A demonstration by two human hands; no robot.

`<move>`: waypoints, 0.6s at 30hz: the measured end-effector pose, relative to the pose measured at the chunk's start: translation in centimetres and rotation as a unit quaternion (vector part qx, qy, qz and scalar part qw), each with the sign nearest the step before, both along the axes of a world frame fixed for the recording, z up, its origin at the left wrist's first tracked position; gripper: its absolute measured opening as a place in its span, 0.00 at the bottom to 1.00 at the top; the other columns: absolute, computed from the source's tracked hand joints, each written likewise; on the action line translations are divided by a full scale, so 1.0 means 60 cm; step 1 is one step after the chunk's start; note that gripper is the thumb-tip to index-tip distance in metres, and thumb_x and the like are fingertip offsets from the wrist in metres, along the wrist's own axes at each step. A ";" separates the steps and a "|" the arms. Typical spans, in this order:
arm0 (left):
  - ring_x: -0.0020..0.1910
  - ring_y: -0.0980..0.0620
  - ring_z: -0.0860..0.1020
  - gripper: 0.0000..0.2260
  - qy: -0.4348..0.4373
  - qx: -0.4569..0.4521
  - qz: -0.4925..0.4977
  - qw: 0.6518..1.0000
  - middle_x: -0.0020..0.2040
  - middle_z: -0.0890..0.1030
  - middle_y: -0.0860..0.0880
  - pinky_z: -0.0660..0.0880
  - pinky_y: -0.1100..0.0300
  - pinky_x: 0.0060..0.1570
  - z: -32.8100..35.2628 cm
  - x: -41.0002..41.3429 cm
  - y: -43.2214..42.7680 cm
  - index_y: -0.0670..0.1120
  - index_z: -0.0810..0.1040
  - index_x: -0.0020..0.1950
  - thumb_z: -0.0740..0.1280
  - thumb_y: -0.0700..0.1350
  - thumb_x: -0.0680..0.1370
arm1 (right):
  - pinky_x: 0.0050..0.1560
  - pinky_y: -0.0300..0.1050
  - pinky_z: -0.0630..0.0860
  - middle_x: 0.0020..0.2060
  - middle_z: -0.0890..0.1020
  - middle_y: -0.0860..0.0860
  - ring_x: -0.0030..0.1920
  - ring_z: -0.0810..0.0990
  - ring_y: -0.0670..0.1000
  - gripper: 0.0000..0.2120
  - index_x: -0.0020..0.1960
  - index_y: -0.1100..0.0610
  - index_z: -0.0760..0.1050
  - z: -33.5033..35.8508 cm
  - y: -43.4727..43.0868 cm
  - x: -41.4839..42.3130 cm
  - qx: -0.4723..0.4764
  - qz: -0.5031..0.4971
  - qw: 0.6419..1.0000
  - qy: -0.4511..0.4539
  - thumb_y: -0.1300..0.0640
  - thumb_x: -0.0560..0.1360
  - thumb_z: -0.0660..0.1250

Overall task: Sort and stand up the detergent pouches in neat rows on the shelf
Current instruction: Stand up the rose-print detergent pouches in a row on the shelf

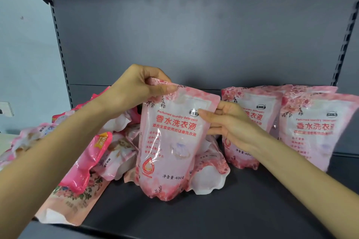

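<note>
Bare forearms (38, 161) stretch from the lower corners to one pink pouch (171, 141) held upright over the dark shelf (252, 205).

The left hand (134, 87) pinches the pouch's top left corner between thumb and curled fingers. The right hand (231, 122) grips its right edge near the top, thumb on the printed front and fingers curled behind. Whether its base touches the shelf I cannot tell. Behind it and to the left lies a heap of fallen pouches (93, 151); at right, two matching pouches (314, 132) stand side by side.
</note>
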State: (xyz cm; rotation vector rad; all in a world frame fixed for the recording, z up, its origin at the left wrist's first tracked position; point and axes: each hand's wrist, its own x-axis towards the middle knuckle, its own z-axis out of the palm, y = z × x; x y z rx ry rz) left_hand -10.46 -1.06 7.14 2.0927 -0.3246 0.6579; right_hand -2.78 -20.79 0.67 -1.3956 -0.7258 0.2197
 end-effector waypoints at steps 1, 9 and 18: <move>0.27 0.57 0.77 0.03 0.003 -0.015 -0.007 1.000 0.28 0.81 0.52 0.73 0.69 0.24 0.000 -0.003 -0.001 0.45 0.80 0.37 0.71 0.44 0.69 | 0.43 0.47 0.82 0.44 0.85 0.53 0.45 0.84 0.53 0.09 0.49 0.58 0.80 0.000 -0.002 -0.003 0.009 -0.010 1.000 -0.005 0.63 0.69 0.69; 0.29 0.57 0.80 0.08 0.025 -0.174 -0.071 0.982 0.33 0.83 0.51 0.74 0.68 0.26 -0.048 0.001 -0.004 0.42 0.80 0.44 0.72 0.43 0.68 | 0.37 0.42 0.81 0.40 0.86 0.50 0.41 0.85 0.49 0.06 0.46 0.56 0.80 0.012 -0.029 -0.022 0.038 -0.077 0.995 -0.044 0.64 0.71 0.69; 0.46 0.49 0.83 0.08 0.149 -0.131 -0.165 0.966 0.45 0.85 0.46 0.80 0.60 0.43 -0.098 0.024 -0.053 0.45 0.84 0.44 0.71 0.42 0.67 | 0.38 0.41 0.81 0.39 0.86 0.51 0.39 0.84 0.49 0.06 0.47 0.59 0.80 0.027 -0.091 -0.020 0.045 -0.155 0.985 -0.066 0.63 0.71 0.69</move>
